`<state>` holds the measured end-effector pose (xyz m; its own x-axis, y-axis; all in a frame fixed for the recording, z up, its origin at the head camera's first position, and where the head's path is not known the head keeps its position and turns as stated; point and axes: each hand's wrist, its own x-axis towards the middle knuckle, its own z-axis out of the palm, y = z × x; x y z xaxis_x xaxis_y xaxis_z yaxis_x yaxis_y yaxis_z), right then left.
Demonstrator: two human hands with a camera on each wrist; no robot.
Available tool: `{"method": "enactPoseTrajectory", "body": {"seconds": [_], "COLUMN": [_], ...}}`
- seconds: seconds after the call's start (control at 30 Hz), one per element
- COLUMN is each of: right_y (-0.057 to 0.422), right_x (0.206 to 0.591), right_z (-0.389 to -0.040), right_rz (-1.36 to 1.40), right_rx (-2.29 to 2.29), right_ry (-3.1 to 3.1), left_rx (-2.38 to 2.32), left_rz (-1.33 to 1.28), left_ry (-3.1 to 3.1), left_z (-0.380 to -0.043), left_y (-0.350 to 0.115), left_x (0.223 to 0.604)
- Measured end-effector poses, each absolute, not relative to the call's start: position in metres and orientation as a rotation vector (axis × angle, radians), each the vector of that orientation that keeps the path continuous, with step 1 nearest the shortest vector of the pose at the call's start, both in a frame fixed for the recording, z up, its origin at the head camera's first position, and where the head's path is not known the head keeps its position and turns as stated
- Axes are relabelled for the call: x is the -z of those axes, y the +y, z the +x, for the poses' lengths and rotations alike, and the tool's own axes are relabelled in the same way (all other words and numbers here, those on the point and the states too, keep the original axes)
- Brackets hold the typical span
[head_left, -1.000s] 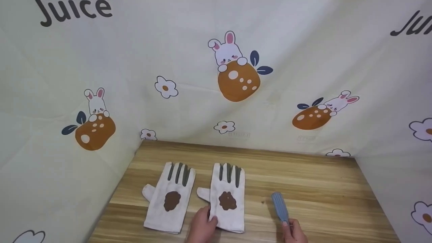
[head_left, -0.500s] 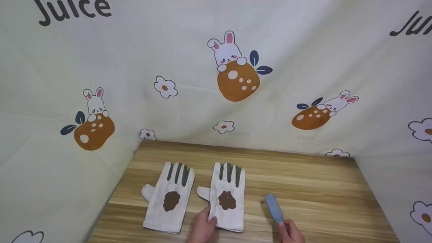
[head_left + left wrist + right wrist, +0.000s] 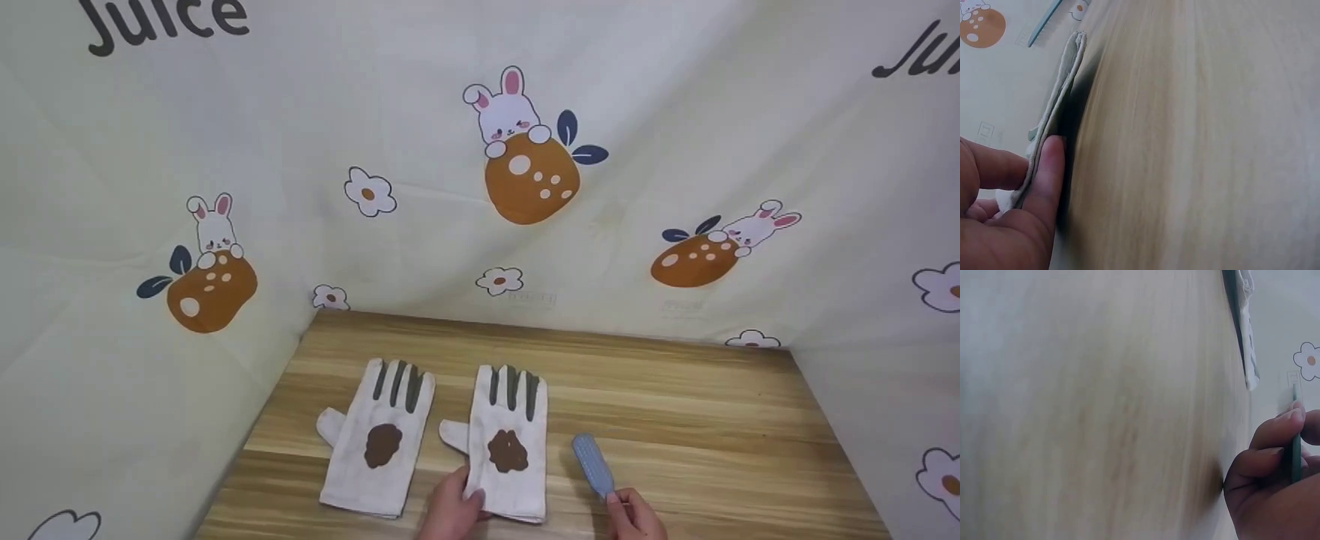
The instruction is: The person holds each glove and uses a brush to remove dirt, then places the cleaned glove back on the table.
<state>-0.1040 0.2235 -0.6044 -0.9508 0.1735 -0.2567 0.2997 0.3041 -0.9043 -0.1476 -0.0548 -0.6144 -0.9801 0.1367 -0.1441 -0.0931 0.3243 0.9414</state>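
Left hand point(image 3: 452, 506) bare, fingertips point(image 3: 1051, 149) blunt and rounded. Right hand point(image 3: 634, 516) bare too; fingernails point(image 3: 1288, 415) look short, skin creases run across finger joints point(image 3: 1248, 482).

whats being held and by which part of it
Right grip holds the flat blue tool by its near end; left grip pinches the glove nearer that tool by its left edge, close to the cuff.
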Motion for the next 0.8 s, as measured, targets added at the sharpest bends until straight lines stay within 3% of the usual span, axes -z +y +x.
{"method": "enactPoseTrajectory", "body": {"seconds": [0.5, 0.8], "right_y": [0.211, 0.209], "right_x": [0.607, 0.609], "right_z": [-0.101, -0.100], "right_rz": [0.338, 0.306], "right_rx": [1.769, 1.783], "right_ry": [2.381, 2.362], "left_rx": [-1.960, -2.078], "left_rz": [0.076, -0.039], "left_ry": [2.098, 1.820], "left_z": [-0.134, -0.130], "left_y": [-0.054, -0.051], "left_x": [0.618, 0.615]}}
